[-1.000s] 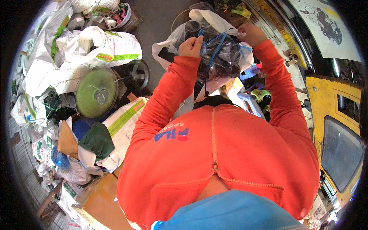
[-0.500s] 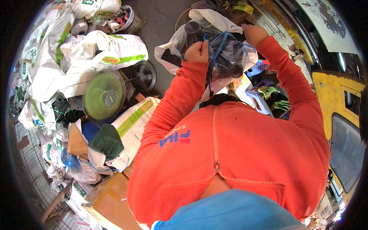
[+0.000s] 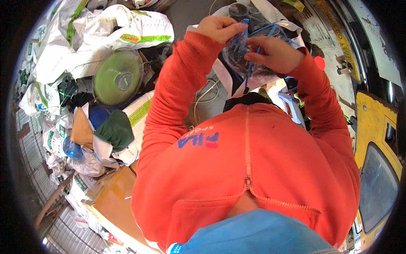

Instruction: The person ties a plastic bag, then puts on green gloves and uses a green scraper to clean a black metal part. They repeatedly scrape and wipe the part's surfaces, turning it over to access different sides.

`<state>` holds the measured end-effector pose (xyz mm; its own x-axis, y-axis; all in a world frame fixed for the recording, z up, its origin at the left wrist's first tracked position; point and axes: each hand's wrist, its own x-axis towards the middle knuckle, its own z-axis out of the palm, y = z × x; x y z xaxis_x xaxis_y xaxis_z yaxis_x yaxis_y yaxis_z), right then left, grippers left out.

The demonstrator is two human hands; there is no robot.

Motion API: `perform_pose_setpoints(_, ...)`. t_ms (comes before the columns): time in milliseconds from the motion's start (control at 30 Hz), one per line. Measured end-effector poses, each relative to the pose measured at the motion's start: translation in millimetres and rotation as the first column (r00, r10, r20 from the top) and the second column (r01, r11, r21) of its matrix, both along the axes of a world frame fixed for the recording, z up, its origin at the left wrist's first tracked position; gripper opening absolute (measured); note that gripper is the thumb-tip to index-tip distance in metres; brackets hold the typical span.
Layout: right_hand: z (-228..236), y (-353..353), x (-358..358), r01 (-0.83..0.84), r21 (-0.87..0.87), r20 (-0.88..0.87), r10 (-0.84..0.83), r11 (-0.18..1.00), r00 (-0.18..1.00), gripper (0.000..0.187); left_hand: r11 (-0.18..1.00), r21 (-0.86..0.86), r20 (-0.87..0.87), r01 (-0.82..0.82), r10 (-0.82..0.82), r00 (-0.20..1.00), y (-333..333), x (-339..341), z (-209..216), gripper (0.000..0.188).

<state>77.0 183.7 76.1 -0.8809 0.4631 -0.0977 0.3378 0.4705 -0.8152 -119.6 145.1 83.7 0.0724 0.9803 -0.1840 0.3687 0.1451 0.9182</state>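
Note:
A white woven sack (image 3: 223,75) stands before me with its mouth spread. Inside it, clear plastic (image 3: 237,55) wraps dark items whose kind I cannot make out. Thin blue string (image 3: 270,29) crosses over the bundle. At the sack's left side, my left hand (image 3: 215,29) pinches a length of this string between thumb and fingers. My right hand (image 3: 277,54) is just right of it, over the plastic, fingers curled and the string passing between thumb and forefinger. Both forearms are in red sleeves.
To the left lie filled white sacks (image 3: 146,27), a green fan (image 3: 118,78) and a dark green cloth (image 3: 114,131). A cardboard box (image 3: 120,199) sits at lower left. A white cable (image 3: 207,91) loops beside the sack. A yellow panel (image 3: 372,122) stands at right.
My right hand has left the sack's right rim and moved left over the bundle, close to my left hand. My left hand still pinches the string. The view has shifted.

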Motion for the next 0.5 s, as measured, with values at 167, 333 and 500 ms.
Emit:
perform_pose_setpoints(167, -26.9, -79.9, -61.8, 0.21, -0.773, -0.247, -0.588, 0.599, 0.77, 0.028, 0.965, 0.072, -0.154, 0.252, -0.239, 0.959, -5.6, -5.5, 41.5, 0.034)
perform_pose_setpoints(333, -61.4, -88.0, -77.3, 0.244, -0.756, -0.366, -0.701, 0.607, 0.612, 0.025, 0.867, 0.19, -0.352, 0.461, -0.379, 0.856, 7.2, -17.6, 49.4, 0.031)
perform_pose_setpoints(500, -53.7, -87.6, -61.5, 0.133, -0.814, -0.434, -0.744, 0.566, 0.507, 0.026, 0.837, 0.543, -0.147, 0.068, 0.015, 0.989, 14.0, -47.0, 26.3, 0.026)
